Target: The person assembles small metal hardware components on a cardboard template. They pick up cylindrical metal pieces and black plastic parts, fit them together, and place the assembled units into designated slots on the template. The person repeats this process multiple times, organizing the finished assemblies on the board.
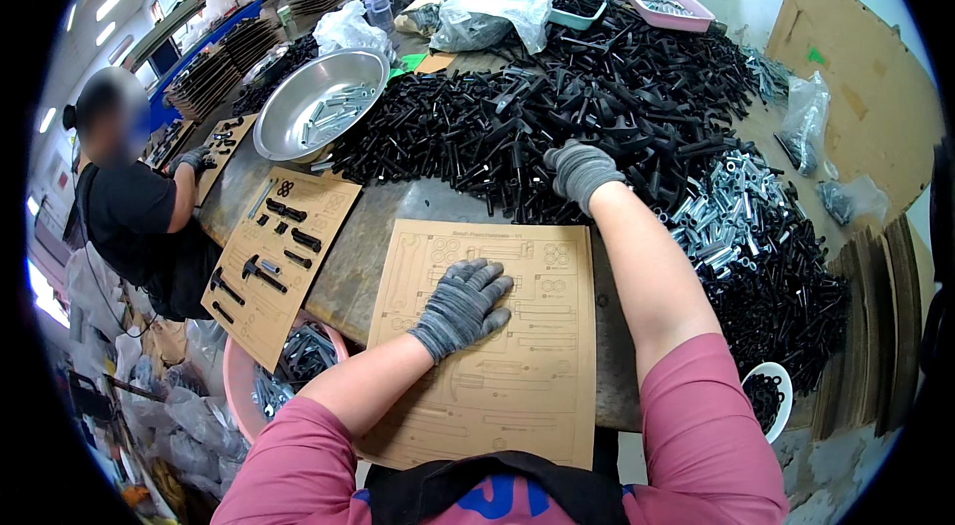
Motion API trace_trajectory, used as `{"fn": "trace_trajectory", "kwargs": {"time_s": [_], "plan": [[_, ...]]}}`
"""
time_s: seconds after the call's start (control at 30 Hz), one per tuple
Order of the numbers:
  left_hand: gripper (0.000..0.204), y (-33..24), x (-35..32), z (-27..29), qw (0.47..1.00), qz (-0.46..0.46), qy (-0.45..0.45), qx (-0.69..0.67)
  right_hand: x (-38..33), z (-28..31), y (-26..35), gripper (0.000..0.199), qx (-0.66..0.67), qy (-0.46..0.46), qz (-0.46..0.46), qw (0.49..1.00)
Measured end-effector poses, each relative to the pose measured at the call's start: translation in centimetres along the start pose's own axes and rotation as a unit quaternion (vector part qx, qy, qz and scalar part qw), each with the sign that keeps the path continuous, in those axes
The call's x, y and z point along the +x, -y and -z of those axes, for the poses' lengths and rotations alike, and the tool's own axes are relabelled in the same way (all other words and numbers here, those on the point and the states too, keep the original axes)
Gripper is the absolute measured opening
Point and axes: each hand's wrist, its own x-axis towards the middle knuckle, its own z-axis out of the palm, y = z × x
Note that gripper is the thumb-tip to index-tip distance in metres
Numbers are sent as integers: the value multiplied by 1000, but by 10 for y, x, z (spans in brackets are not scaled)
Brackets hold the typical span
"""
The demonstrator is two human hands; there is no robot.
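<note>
A printed brown cardboard sheet (542,356) with outlines of bolts, nuts and tools lies in front of me. My left hand (463,308), in a grey striped knit glove, rests flat on it with the fingers stretched out. Past the sheet's far edge, my gloved right hand (583,175) is at the near side of a big heap of black bolts and hardware (448,127). Its fingers curl down against the heap; what they grip, if anything, is hidden. Silver bolts and sleeves (731,207) lie heaped to the right of that arm.
Left of my sheet, another cardboard sheet (323,271) carries black parts. Behind it stands a steel bowl (269,132) with silver bolts. A pink tub (239,381) is below the table edge, a white bowl (786,406) at right. Co-workers are at the left and far side.
</note>
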Motion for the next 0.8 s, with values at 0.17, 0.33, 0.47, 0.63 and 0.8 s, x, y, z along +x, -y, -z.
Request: {"fn": "trace_trajectory", "kwargs": {"time_s": [0.17,0.33,0.47,0.63,0.8], "plan": [[43,3,-1,-3,1000,0,-3,-10,-2,3,-11,41,35,-22,9,999],[44,1,-1,-1,1000,5,4,-11,-6,1,-40,25,115,-211,-6,971],[45,-3,3,1,1000,-5,10,0,-20,-36,-70,12,487,-307,-34,817],[46,6,9,5,984,59,24,-165,-62,-134,-26,24,458,-301,31,836],[54,36,64,5,946,125,-65,-291,-142,-92,56,11,708,-31,-106,697]]}}
